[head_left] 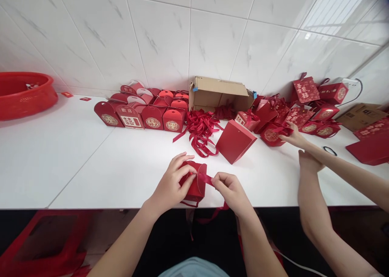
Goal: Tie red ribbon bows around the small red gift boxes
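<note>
A small red gift box [194,190] stands at the table's front edge in front of me. My left hand [178,181] grips it from the left, thumb and index finger pressed together at the top flaps; whether they also pinch ribbon is hidden. A dark red ribbon [206,179] comes out at the box's right flap. Its other part is pinched between thumb and fingers of my right hand [229,190], just right of the box, and a tail hangs below the table edge. Beyond lies a heap of loose red ribbons [203,129].
Rows of red boxes [153,117] stand at the back left, beside an open cardboard box [220,84]. A tilted red box [235,141] lies right of centre. A co-worker's hand [291,137] touches a ribboned box among piled boxes [305,90]. A red basin [27,96] sits far left.
</note>
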Tool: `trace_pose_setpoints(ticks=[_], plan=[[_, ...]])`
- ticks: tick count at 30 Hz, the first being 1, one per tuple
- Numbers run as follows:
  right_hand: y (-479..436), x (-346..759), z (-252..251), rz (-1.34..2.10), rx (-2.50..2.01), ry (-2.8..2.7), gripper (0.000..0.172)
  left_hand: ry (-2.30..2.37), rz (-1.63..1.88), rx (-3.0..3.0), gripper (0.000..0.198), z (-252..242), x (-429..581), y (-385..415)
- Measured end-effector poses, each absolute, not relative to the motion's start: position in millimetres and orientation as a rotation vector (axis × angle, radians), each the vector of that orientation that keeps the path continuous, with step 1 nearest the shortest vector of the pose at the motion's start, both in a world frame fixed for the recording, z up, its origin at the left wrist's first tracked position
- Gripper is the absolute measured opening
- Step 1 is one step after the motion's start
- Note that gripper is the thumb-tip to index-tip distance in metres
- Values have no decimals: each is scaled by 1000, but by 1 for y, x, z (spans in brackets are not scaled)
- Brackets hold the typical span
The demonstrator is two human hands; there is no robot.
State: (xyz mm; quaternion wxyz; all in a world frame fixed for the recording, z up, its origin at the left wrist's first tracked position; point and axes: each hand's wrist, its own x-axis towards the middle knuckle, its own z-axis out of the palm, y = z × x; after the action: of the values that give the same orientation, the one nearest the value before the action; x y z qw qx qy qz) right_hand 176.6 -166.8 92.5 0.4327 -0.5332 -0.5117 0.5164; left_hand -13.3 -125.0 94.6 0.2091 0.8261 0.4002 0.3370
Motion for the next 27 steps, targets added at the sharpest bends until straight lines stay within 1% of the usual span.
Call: trace_pose_setpoints(ticks=[4, 6, 11, 19, 21, 24, 25, 27], plan=[[-167, 177, 92, 1314, -1331, -1312, 30, 1136, 1056, 2299, 12, 98, -16, -126], [-167, 177, 93, 1311, -1330, -1312, 30, 1147, 1039, 2333, 11, 101, -17, -127], [-167, 176, 94, 1298, -1327, -1313, 32, 1152, 968, 2431, 16, 102, -16, -127], [-169, 179, 93, 1276, -1335, -1347, 36, 1152, 1132, 2495, 12, 96, -11, -128], [-170, 181, 92, 1191, -1384, -1450, 36, 1155, 1231, 2497, 12, 96, -11, -127], [-169, 183, 89, 866, -1464, -1647, 28, 1153, 1460, 2492, 13, 102, -15, -123], [-167, 182, 88, 769, -1462, -1684, 30, 1146, 1531, 2491, 14, 106, -16, -121], [-160, 175, 90, 698, -1378, -1727, 43, 1117, 1623, 2500, 17, 116, -18, -119]])
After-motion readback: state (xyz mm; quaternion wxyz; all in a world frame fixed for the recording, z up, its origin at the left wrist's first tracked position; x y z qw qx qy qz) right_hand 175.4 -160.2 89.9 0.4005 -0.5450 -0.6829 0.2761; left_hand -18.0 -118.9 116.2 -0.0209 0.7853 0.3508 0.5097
